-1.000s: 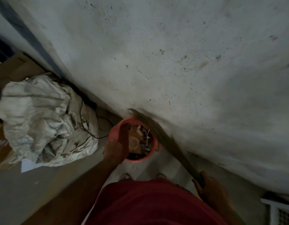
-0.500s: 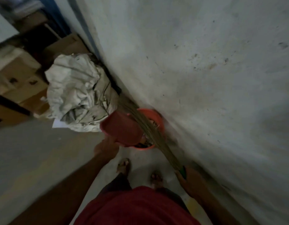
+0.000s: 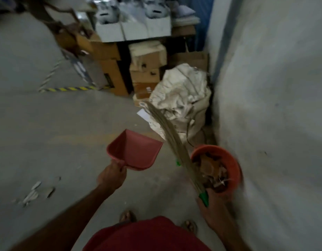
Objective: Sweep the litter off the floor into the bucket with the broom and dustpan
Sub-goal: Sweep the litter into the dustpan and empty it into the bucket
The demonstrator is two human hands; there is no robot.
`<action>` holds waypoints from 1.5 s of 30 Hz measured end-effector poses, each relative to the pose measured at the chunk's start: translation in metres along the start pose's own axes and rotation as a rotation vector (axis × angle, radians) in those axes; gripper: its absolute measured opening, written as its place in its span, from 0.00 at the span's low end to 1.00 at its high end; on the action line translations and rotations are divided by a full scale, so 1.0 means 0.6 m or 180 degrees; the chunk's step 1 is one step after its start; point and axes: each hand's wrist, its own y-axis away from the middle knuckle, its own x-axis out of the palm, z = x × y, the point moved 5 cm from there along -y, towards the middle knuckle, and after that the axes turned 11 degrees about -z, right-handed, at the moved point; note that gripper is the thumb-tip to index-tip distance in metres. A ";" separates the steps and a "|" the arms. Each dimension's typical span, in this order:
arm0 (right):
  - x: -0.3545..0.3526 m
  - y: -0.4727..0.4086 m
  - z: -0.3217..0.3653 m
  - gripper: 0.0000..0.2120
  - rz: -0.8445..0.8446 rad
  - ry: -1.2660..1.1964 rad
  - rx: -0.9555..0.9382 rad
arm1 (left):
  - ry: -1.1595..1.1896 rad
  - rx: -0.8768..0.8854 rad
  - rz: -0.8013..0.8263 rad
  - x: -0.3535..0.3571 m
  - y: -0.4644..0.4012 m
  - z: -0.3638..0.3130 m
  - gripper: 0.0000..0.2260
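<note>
left hand grips dustpan, now swung clear of bucket | right hand holds broom | pan looks emptied; scraps remain

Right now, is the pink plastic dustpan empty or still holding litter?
Empty: the pink plastic dustpan in the left hand shows only bare pink inside.

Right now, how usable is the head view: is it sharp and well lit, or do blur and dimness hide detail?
Head view: dim and low in contrast, with no glare. Motion blur smears the boxes at the top and the bucket rim. The dustpan, broom and both hands read clearly enough. Litter scraps at lower left are streaked, their kind unreadable. Wide-angle bending shows along the wall.
</note>
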 end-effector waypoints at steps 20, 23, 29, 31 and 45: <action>0.378 0.052 0.580 0.15 0.1382 0.1030 -0.1068 | 0.0576 -0.2491 -0.0469 -0.123 0.185 0.743 0.21; 0.424 0.036 0.655 0.14 0.1633 0.1277 -0.1153 | 0.0693 -0.2944 -0.0629 -0.128 0.215 0.818 0.21; 0.554 -0.007 0.832 0.19 0.1734 0.1664 -0.1440 | 0.1024 -0.3558 -0.0979 -0.131 0.219 0.912 0.14; 0.616 -0.016 0.898 0.17 0.1852 0.1752 -0.1440 | 0.1152 -0.3740 -0.0989 -0.123 0.206 0.946 0.16; 1.220 -0.229 1.095 0.20 0.2644 0.2148 -0.0460 | 0.1166 -0.4278 -0.0634 0.031 -0.123 1.275 0.11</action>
